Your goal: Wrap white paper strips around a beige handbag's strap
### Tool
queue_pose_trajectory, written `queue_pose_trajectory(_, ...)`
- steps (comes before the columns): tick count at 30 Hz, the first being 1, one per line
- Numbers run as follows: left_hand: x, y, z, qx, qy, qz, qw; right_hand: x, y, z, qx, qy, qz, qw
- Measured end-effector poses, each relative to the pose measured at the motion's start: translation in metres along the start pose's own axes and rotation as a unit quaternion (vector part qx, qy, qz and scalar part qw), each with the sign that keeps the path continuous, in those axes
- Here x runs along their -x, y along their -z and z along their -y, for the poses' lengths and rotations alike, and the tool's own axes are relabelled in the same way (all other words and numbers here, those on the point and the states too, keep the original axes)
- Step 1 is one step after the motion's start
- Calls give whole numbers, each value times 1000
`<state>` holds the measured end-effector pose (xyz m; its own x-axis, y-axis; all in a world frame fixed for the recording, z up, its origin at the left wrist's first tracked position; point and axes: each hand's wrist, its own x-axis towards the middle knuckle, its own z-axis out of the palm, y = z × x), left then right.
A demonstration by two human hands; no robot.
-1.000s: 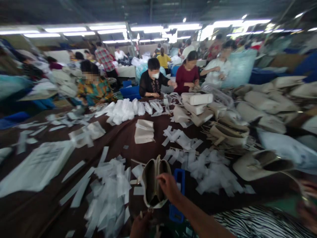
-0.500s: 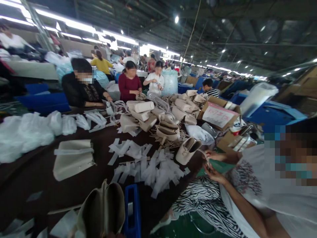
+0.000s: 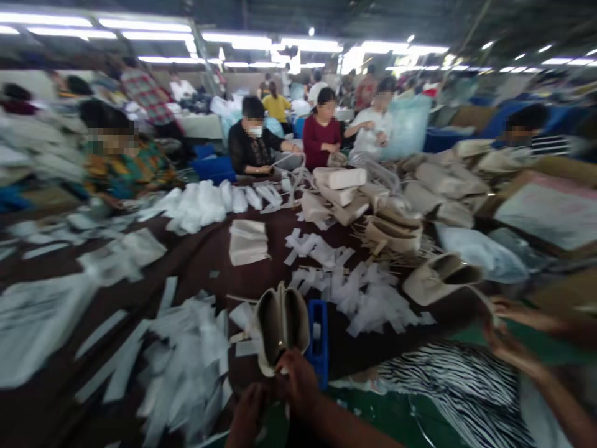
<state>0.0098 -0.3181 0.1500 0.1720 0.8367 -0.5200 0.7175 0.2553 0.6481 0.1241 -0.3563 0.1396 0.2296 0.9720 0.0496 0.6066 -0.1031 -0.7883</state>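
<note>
A beige open-topped handbag [image 3: 281, 323] stands on the dark table's [image 3: 205, 261] near edge in front of me. My right hand [image 3: 298, 381] is closed on the bag's lower end. My left hand [image 3: 245, 414] sits just below and left of it, fingers curled and blurred; what it grips is not visible. A blue tape dispenser [image 3: 318, 339] lies right beside the bag. White paper strips [image 3: 191, 354] are heaped to the bag's left.
More white strips [image 3: 364, 298] and beige bags [image 3: 394, 233] cover the table's right side, a folded beige stack [image 3: 248, 241] the middle. A co-worker's hands [image 3: 506, 330] handle a bag [image 3: 441, 277] at right. Several seated people work along the far edge.
The camera swung right half a second ago, then back left. Both hands are back in view at the bag, the right one now lower on its end.
</note>
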Motion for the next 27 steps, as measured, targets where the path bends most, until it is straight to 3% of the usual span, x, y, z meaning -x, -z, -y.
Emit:
queue_pose_trajectory(3, 9, 12, 25, 136, -56, 18, 989, 2, -20, 2, -22, -6, 37, 999)
queue_pose_trajectory(9, 2, -15, 35, 233, -70, 32, 969, 1, -3, -8, -30, 14, 83, 996)
queue_pose_trajectory(16, 2, -17, 34, 253, -93, 35, 962, -2, 3, -1, -39, 11, 124, 991)
queue_pose_trajectory(20, -1, -19, 33, 241, -94, 35, 965, -11, 3, -2, 16, 9, 156, 988)
queue_pose_trajectory(27, -7, -15, 30, 217, -78, 43, 972, -21, 4, 6, 59, 8, 152, 987)
